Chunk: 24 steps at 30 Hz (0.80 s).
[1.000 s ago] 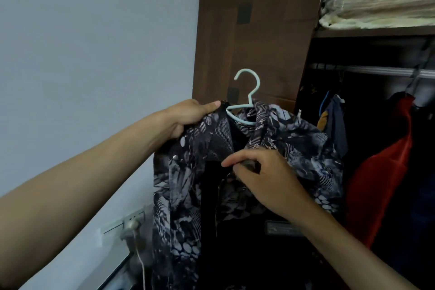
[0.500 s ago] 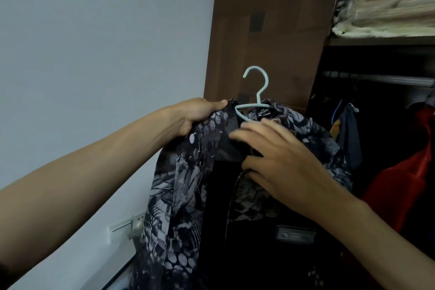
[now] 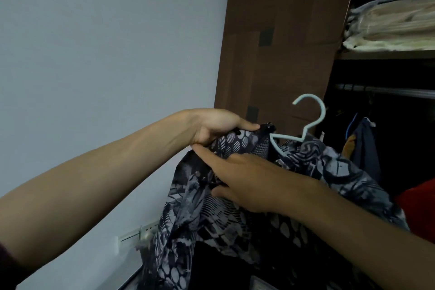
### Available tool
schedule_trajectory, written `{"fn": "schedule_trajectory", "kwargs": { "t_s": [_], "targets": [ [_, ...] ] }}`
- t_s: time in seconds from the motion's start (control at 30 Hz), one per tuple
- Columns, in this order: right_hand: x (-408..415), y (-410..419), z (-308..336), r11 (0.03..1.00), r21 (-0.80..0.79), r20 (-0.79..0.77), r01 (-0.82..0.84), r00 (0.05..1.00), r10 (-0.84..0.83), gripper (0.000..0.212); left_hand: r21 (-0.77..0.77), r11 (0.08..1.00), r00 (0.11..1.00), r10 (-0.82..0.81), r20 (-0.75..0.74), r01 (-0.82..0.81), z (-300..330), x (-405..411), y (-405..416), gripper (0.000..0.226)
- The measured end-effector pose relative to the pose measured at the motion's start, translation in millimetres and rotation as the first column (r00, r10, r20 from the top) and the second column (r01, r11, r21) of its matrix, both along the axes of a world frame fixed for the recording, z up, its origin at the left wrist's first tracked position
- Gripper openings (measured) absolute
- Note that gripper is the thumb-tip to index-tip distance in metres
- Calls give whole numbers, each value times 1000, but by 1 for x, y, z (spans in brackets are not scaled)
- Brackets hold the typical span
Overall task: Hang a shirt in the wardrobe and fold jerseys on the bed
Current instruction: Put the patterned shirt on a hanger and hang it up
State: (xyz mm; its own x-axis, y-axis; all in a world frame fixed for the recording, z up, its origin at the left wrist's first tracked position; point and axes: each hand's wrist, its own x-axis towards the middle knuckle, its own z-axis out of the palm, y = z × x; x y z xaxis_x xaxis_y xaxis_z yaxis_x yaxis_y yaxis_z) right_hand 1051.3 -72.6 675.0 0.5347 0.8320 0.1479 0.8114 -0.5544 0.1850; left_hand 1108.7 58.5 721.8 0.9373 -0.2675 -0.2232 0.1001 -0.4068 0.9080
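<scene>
The left hand (image 3: 216,127) grips the shoulder of the patterned shirt (image 3: 237,198), thumb curled over the top edge of the cloth. The right hand (image 3: 254,181) lies across the shirt front — fingers extended toward the left hand, fingertips on the fabric; whether they pinch it cannot be told. The shirt hangs on a pale blue hanger (image 3: 310,122), held in front of the open wardrobe (image 3: 280,54), below the clothes rail (image 3: 386,89).

Both arms outstretched, hands close together.
Left hand (image 3: 217,128) gripping with thumb on top; right hand (image 3: 249,182) reaching across, fingers extended.
</scene>
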Motion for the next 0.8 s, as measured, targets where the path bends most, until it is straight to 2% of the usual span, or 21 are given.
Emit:
{"fn": "schedule_trajectory", "kwargs": {
  "t_s": [0.07, 0.13, 0.2, 0.27, 0.37, 0.43, 0.5, 0.6, 0.67, 0.8],
  "targets": [
    [1, -1, -4, 997, -72, 139, 2, 990, 8, 71, 42, 998, 999, -36, 5, 35, 3, -3, 3, 41],
    [1, -5, -6, 997, -66, 200, -28, 979, 41, 44, 61, 997, 999, -41, 3, 40, 5, -6, 7, 37],
    [1, -12, -5, 998, -50, 140, -43, 989, 49, 32, 73, 997, 1000, -29, 1, 29, 5, -8, 12, 43],
    [3, -20, -4, 997, -7, 22, -70, 997, 71, 33, 93, 996, 1000, -11, -7, 12, 4, -8, 17, 48],
    [7, -34, -8, 977, 163, -132, -135, 979, 157, 29, 107, 994, 1000, 3, -7, -3, 2, -3, 21, 49],
    [9, -43, -7, 954, 265, -174, -143, 966, 193, 25, 105, 994, 1000, 24, 17, -26, -1, -1, 24, 48],
    [13, -55, -3, 953, 281, -154, -113, 975, 161, 26, 79, 995, 995, 62, 72, -68, -5, -1, 26, 43],
    [26, -77, 3, 972, 236, -43, 7, 999, 4, 28, 51, 991, 967, 112, 230, -127, -8, -2, 30, 25],
    [34, -88, 5, 969, 227, 25, 101, 994, -110, 30, 56, 986, 943, 132, 307, -157, -6, -2, 29, 25],
    [41, -91, 7, 958, 215, 3, 190, 981, -195, 28, 112, 967, 906, 171, 387, -230, -1, 2, 24, 27]
  ]
}}
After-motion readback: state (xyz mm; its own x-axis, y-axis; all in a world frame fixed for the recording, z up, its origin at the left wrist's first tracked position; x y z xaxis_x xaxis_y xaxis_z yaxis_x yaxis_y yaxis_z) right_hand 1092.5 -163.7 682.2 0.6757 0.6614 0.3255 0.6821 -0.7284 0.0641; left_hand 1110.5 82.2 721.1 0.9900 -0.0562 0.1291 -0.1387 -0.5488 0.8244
